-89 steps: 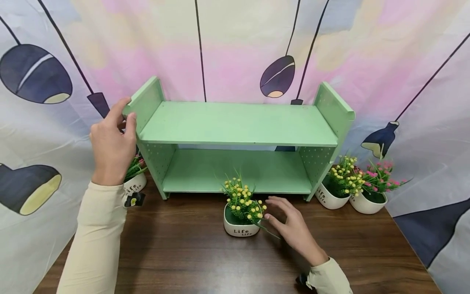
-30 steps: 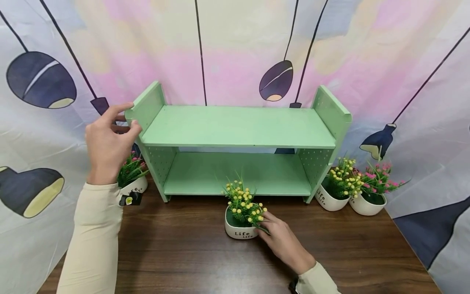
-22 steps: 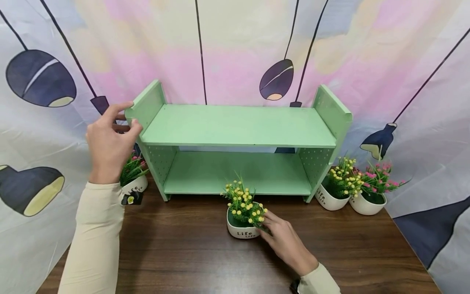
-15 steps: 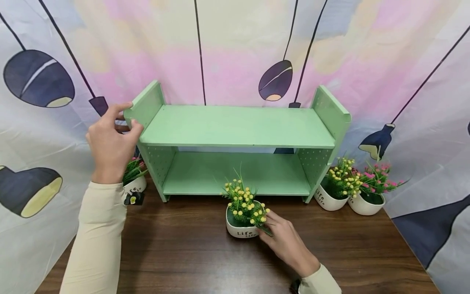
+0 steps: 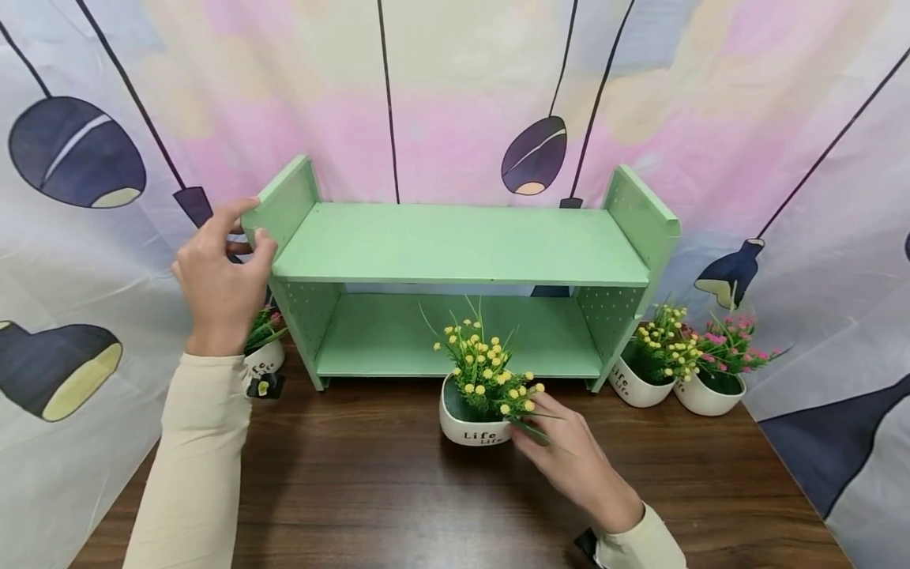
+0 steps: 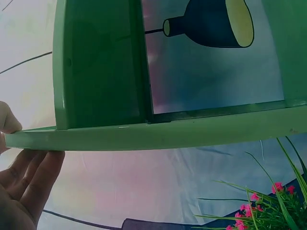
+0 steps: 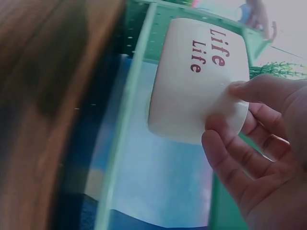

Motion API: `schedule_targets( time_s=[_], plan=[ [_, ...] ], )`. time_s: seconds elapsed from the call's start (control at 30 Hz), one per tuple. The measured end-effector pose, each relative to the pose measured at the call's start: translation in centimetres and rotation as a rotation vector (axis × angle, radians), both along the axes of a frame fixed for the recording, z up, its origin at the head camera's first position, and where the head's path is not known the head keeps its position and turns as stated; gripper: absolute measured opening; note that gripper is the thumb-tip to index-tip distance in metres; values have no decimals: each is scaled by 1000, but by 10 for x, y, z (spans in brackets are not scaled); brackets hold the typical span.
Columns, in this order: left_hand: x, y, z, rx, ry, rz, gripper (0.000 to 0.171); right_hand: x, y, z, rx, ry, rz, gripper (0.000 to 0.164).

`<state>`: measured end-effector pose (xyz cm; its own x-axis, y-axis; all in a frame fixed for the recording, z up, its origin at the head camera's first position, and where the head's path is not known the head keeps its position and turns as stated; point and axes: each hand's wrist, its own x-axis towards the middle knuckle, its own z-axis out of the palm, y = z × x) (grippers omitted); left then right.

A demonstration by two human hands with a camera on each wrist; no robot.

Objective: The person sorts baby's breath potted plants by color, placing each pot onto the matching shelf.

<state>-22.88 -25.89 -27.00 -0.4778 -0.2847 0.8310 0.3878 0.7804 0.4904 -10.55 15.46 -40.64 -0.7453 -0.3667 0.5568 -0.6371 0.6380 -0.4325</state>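
Note:
In the head view, my right hand pinches the right side of a white flowerpot with yellow artificial flowers and "Life" lettering. The right wrist view shows thumb and fingers on the white pot, which looks lifted off the table. My left hand grips the front edge of the left side panel of a green two-tier shelf. In the left wrist view, the thumb is on one face of the panel and the fingers on the other.
A pink-flowered pot stands left of the shelf, partly behind my left arm. Right of it stand a yellow-flowered pot and a pink-flowered pot. All rest on a brown wooden table, before a lamp-patterned curtain.
My right hand came in from the right, took hold of the yellow-flowered pot and raised it slightly toward the shelf. The left hand has stayed at the shelf's left panel.

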Motion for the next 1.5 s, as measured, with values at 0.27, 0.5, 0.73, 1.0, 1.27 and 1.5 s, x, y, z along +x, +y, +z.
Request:
schedule_targets(
  time_s=[0.27, 0.5, 0.73, 1.0, 1.27, 1.5],
  plan=[
    [-3, -1, -2, 0, 5, 23, 37, 1, 6, 28, -37, 58, 18, 33],
    [-1, 1, 1, 0, 18, -6, 38, -1, 5, 59, -32, 86, 26, 26],
    [-1, 1, 2, -2, 17, -6, 39, -9, 1, 92, -52, 83, 65, 21],
    [-2, 3, 1, 8, 24, 11, 39, -16, -11, 127, -64, 132, 35, 13],
    [-4, 2, 0, 2, 16, 41, 39, -36, -23, 158, -53, 161, 53, 15],
    [-4, 2, -2, -10, 30, 46, 38, -54, -38, 177, -77, 138, 89, 15]
  ],
)
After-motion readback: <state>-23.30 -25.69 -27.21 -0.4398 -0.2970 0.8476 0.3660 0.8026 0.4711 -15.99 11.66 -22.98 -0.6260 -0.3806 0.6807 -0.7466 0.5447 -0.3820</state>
